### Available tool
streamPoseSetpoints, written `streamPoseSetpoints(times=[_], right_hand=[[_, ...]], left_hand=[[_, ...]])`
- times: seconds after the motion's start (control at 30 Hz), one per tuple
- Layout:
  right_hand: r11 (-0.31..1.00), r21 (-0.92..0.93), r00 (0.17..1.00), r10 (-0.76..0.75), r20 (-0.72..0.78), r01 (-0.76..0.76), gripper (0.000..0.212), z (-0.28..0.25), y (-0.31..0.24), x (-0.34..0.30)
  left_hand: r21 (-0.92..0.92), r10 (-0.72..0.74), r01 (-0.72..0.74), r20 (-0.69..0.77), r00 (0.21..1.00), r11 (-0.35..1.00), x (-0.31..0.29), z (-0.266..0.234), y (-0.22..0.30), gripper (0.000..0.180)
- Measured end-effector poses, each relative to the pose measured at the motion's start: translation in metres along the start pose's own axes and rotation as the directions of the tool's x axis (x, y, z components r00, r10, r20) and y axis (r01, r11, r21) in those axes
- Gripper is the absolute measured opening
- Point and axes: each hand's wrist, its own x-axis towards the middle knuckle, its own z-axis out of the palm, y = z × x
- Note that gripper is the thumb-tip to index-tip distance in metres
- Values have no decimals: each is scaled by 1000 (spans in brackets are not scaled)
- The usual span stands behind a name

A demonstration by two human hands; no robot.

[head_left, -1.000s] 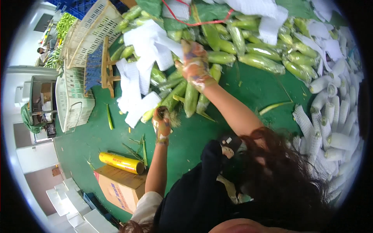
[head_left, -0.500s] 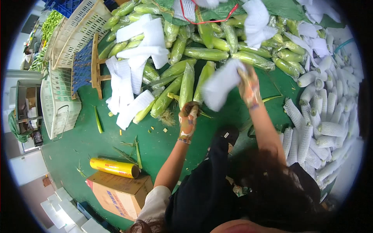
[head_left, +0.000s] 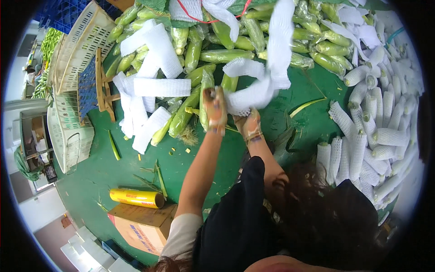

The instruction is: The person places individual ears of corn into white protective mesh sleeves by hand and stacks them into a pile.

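My left hand [head_left: 215, 109] is closed around a plastic-wrapped ear of corn [head_left: 207, 84] with green husk, its tip pointing away from me. Close beside it on the right, my right hand [head_left: 249, 125] grips the near end of a white foam net sleeve [head_left: 244, 99]. The sleeve is partly smeared by motion, and other loose foam sleeves [head_left: 278, 45] lie just beyond it. Another green ear of corn [head_left: 229, 82] is partly covered behind the sleeve. Left of my left hand, several unsleeved ears [head_left: 185, 119] rest under and beside more flat white sleeves [head_left: 162, 87].
A pile of sleeved corn [head_left: 385, 136] fills the right side. Wrapped corn [head_left: 226, 55] is heaped at the far side. White plastic crates [head_left: 68, 131] and a wooden frame [head_left: 100, 86] stand left. A yellow film roll [head_left: 136, 198] lies on a cardboard box [head_left: 145, 222] on the green floor.
My right hand has come left and nearer to me with the foam sleeve, up beside my left hand. My left hand has moved slightly away from me along the corn. The view has shifted slightly.
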Motion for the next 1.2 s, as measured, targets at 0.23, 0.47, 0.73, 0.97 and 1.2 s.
streamPoseSetpoints(times=[0.23,0.47,0.73,0.97,1.2], right_hand=[[912,-410,999,11,51,12,26,-101,18,23],[-33,-999,931,-364,5,-7,31,42,-56,-125],[-17,-988,981,-118,152,151,22,90,-99,-37],[770,-638,998,-53,-37,17,20,-60,-76,55],[888,-459,997,-58,-44,31,32,-68,-101,-36]], left_hand=[[866,-136,-157,248,959,475,-13,2,-81,63],[252,-226,93,569,791,963,-111,9,40,28],[297,-105,-27,419,902,954,-57,2,19,24],[214,-225,189,157,962,958,-19,32,-131,26],[63,-250,248,440,863,967,-70,81,-26,29]])
